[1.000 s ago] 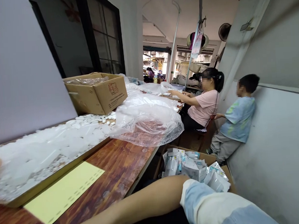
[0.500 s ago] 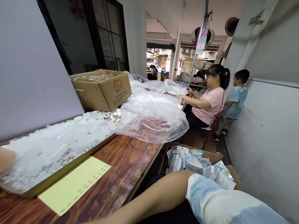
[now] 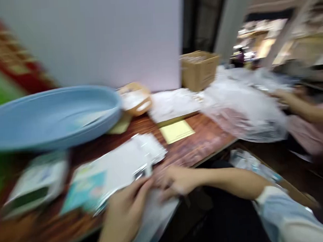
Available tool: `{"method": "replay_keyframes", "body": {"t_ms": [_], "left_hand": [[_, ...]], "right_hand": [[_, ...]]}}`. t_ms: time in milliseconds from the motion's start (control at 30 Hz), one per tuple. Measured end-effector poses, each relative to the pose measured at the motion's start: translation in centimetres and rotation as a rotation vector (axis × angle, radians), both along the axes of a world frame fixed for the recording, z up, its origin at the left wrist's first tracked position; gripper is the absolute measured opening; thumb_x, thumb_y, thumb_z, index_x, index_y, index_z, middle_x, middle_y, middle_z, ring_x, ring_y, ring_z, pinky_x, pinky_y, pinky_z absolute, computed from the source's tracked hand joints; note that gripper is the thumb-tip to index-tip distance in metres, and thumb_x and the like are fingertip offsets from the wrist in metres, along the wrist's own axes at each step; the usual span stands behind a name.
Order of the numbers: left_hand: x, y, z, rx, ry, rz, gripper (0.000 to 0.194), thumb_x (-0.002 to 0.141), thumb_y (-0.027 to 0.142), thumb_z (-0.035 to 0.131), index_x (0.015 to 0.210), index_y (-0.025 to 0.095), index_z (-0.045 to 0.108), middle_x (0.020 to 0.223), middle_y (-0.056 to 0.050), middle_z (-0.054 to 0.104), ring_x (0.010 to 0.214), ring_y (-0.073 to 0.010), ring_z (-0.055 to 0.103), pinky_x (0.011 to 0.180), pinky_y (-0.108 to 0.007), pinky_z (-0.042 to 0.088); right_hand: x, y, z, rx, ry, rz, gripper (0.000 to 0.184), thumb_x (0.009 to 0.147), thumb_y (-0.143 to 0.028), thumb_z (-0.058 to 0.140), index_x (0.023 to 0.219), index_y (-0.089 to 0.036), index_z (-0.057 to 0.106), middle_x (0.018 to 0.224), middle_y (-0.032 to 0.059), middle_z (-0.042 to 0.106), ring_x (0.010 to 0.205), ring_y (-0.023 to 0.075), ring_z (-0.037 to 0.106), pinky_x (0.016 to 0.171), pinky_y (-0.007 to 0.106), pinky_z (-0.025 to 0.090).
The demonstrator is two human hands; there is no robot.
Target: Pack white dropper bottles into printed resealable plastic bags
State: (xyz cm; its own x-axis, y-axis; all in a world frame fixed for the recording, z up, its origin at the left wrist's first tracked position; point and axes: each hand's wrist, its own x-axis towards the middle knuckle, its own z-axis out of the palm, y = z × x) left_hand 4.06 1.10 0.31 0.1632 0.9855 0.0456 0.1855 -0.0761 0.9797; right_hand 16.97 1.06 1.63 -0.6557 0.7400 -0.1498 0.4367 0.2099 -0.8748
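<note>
The whole picture is smeared by motion. My left hand [image 3: 125, 207] rests at the near edge of a stack of white and teal packets [image 3: 112, 173] lying on the wooden table [image 3: 206, 140]. My right hand [image 3: 173, 180] is just right of it, fingers curled, touching the stack's right corner and a pale plastic sheet [image 3: 153, 216] that hangs over the table edge. The blur hides whether either hand grips anything.
A big blue basin [image 3: 54, 116] fills the left. Behind are a small tan bowl of white pieces [image 3: 135, 99], a yellow sheet [image 3: 177, 131], a cardboard box [image 3: 199, 69] and a clear plastic bag [image 3: 245, 108]. A co-worker's arm [image 3: 300, 105] reaches in at right.
The view has swung left and down. The basin and packet stack have come into sight, and both my hands now meet at the stack by the table's near edge.
</note>
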Motion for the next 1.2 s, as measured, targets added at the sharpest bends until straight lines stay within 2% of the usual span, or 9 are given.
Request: {"method": "replay_keyframes", "body": {"t_ms": [67,133,367,467,567,700,833,933,1200], "left_hand": [[-4.7,-0.9,1.2,-0.046,0.032,0.014,0.017,0.072,0.036,0.071,0.079,0.022,0.075,0.076,-0.003,0.075,0.076,-0.0223,0.069,0.074,-0.031,0.054],[-6.7,-1.3,2.0,-0.092,-0.040,-0.040,0.022,0.077,0.035,0.065,0.090,0.020,0.074,0.086,-0.004,0.077,0.080,-0.0213,0.070,0.073,-0.029,0.053],[-6.8,-1.4,2.0,-0.070,0.027,-0.036,0.017,0.080,0.028,0.061,0.077,0.017,0.074,0.077,-0.003,0.075,0.073,-0.0162,0.065,0.068,-0.024,0.047],[-7.6,-1.3,1.5,-0.058,-0.049,0.141,0.019,0.079,0.031,0.062,0.073,0.015,0.072,0.068,-0.002,0.071,0.063,-0.0139,0.059,0.059,-0.023,0.043],[-8.2,-1.0,1.1,-0.032,-0.165,0.424,0.023,0.075,0.036,0.065,0.073,0.014,0.071,0.064,-0.001,0.068,0.058,-0.0129,0.056,0.054,-0.023,0.042],[-7.7,-0.9,1.0,0.032,-0.247,0.595,0.024,0.074,0.036,0.067,0.075,0.012,0.071,0.065,-0.003,0.068,0.059,-0.0138,0.058,0.056,-0.024,0.044],[-6.8,-1.2,1.0,0.026,-0.317,0.590,0.023,0.076,0.035,0.067,0.076,0.013,0.072,0.068,-0.003,0.070,0.062,-0.0141,0.060,0.058,-0.024,0.045],[-6.7,-1.1,0.8,0.030,-0.368,0.573,0.022,0.076,0.035,0.068,0.077,0.013,0.073,0.069,-0.003,0.071,0.064,-0.0143,0.061,0.060,-0.024,0.046],[-7.0,-1.0,1.6,-0.053,-0.519,0.539,0.023,0.067,0.035,0.076,0.073,0.013,0.074,0.066,-0.001,0.069,0.060,-0.0113,0.058,0.059,-0.023,0.046]], "right_hand": [[0.2,0.9,-0.4,-0.050,0.058,-0.029,0.036,0.077,-0.033,0.069,0.053,-0.016,0.048,0.052,-0.0071,0.040,0.052,0.0078,0.038,0.051,0.022,0.029],[0.4,1.6,-0.9,-0.103,0.083,0.066,0.041,0.082,-0.036,0.063,0.051,-0.017,0.045,0.050,-0.0071,0.034,0.049,0.0072,0.031,0.049,0.024,0.024],[-0.7,0.6,-0.5,-0.178,0.103,0.025,0.044,0.077,-0.044,0.071,0.050,-0.015,0.052,0.054,-0.0041,0.041,0.054,0.0085,0.035,0.053,0.024,0.027],[-1.1,1.1,-0.8,-0.358,0.231,-0.193,0.046,0.075,-0.057,0.068,0.058,-0.014,0.062,0.056,-0.0014,0.052,0.054,0.0097,0.045,0.052,0.023,0.036],[-1.1,1.5,-1.0,-0.530,0.501,-0.383,0.063,0.073,-0.073,0.059,0.090,-0.014,0.072,0.078,0.0071,0.068,0.071,0.0187,0.064,0.065,0.031,0.052],[-1.6,0.7,-0.5,-0.391,0.559,-0.410,0.074,0.063,-0.058,0.079,0.124,-0.018,0.062,0.088,0.0053,0.071,0.081,0.0198,0.069,0.074,0.033,0.057],[-2.7,-0.2,0.0,-0.241,0.467,-0.475,0.038,0.074,-0.049,0.074,0.092,-0.016,0.073,0.067,0.0022,0.069,0.059,0.0173,0.066,0.059,0.031,0.057],[-3.0,0.0,-0.1,-0.249,0.521,-0.491,0.035,0.076,-0.050,0.072,0.069,-0.016,0.070,0.062,0.0033,0.068,0.054,0.0177,0.064,0.052,0.032,0.057],[-1.8,-0.3,0.6,-0.265,0.563,-0.466,0.033,0.083,-0.048,0.066,0.070,-0.019,0.075,0.059,0.0034,0.068,0.060,0.0171,0.063,0.062,0.032,0.055]]}}
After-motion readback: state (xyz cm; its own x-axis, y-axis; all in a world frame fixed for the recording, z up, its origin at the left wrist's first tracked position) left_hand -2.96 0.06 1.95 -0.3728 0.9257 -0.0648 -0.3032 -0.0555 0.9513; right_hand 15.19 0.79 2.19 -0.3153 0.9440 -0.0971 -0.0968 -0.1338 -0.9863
